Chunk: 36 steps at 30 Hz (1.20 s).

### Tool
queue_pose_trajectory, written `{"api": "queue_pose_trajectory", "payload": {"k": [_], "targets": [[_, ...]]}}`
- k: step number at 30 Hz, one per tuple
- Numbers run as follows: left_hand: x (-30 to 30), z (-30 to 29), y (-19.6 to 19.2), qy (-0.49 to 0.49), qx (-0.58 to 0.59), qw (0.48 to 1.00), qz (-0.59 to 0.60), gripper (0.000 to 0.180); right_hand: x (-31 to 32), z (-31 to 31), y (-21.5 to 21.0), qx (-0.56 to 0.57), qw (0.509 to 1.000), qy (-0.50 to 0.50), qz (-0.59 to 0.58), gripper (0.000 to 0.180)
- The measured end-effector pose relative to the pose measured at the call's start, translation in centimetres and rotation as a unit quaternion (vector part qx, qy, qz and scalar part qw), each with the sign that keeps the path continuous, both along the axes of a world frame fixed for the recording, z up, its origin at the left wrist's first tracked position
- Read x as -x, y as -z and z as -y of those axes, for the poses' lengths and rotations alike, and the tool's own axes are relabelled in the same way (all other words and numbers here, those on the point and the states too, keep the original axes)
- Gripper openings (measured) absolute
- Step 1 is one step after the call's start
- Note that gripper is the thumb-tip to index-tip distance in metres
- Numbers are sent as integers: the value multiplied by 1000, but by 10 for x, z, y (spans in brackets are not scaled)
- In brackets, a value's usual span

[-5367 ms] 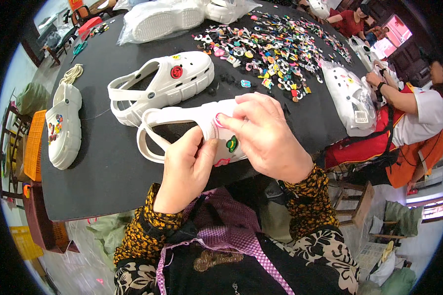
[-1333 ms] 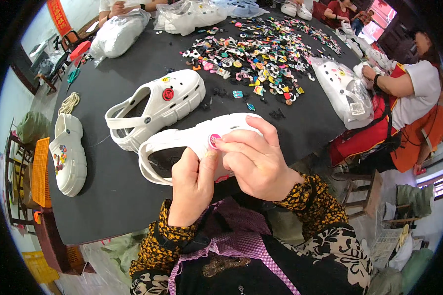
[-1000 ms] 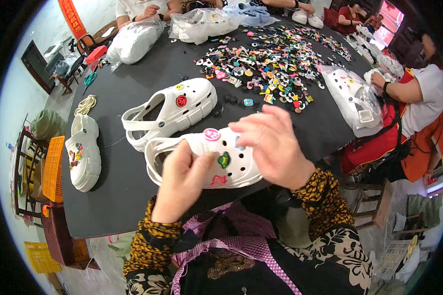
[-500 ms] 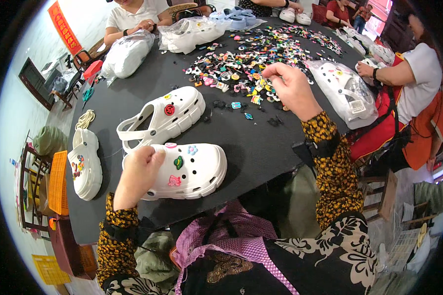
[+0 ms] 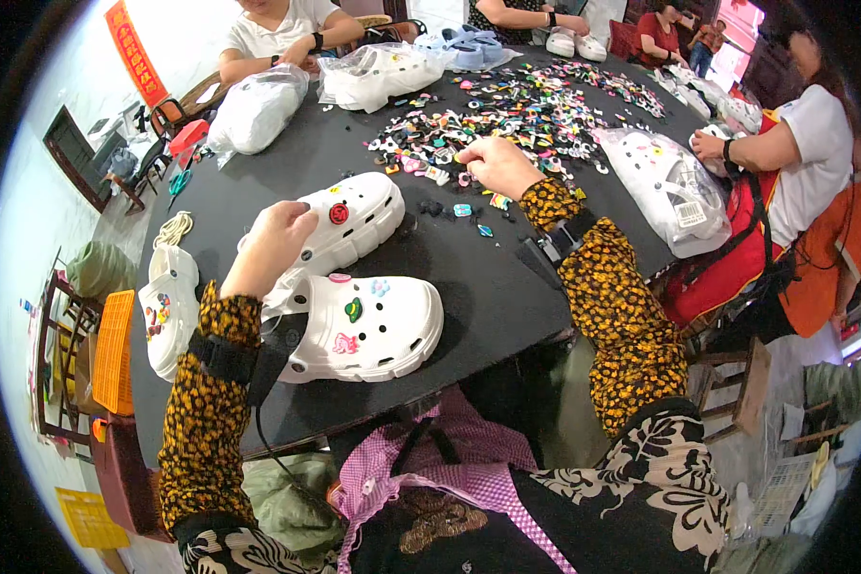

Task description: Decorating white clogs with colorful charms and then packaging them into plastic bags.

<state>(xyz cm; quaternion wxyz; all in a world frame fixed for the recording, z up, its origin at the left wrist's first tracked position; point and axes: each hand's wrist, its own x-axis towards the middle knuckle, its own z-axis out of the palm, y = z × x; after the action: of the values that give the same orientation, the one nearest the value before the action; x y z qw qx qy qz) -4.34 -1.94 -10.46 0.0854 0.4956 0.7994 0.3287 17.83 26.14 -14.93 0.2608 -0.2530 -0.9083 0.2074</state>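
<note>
My left hand (image 5: 275, 247) is closed over the rear opening of the far white clog (image 5: 349, 230), which has a round red charm and a yellow one on its toe. A second white clog (image 5: 392, 330) lies nearer me, with pink, green and flower-shaped charms in its holes. My right hand (image 5: 500, 167) is over the near edge of a heap of small colourful shoe charms (image 5: 507, 115). Its thumb and forefinger are pinched together; what they hold, if anything, is too small to make out.
A third decorated white clog (image 5: 167, 311) stands at the left beside a coil of cord (image 5: 174, 228). Bagged white clogs (image 5: 655, 187) lie at the right, and more bags (image 5: 258, 110) at the far side. Scissors (image 5: 180, 180) lie far left. Other people sit around the dark table.
My left hand has gone from the near clog up to the far one. My right hand has moved left and slightly down along the charm heap.
</note>
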Motion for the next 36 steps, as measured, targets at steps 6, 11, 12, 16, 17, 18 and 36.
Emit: {"api": "queue_pose_trajectory", "payload": {"k": [6,11,12,16,17,18,36], "targets": [[11,-9,8,-15,38,970,240,49,23,-13,32,-82,994,24,74,22],[-4,-10,13,-27,-27,961,275,54,27,-5,42,-113,980,70,148,22],[-6,-9,8,-43,10,966,255,55,28,0,41,-163,971,41,171,22],[-21,-5,9,-34,42,982,180,51,21,-1,49,-229,963,52,131,16],[-25,-3,10,-11,6,974,226,47,21,-2,47,-205,967,53,141,14],[-28,-2,11,14,-30,962,271,44,21,-1,45,-182,970,54,151,12],[-53,27,-4,27,-183,852,490,30,-15,122,-54,87,964,-112,-225,12]]}}
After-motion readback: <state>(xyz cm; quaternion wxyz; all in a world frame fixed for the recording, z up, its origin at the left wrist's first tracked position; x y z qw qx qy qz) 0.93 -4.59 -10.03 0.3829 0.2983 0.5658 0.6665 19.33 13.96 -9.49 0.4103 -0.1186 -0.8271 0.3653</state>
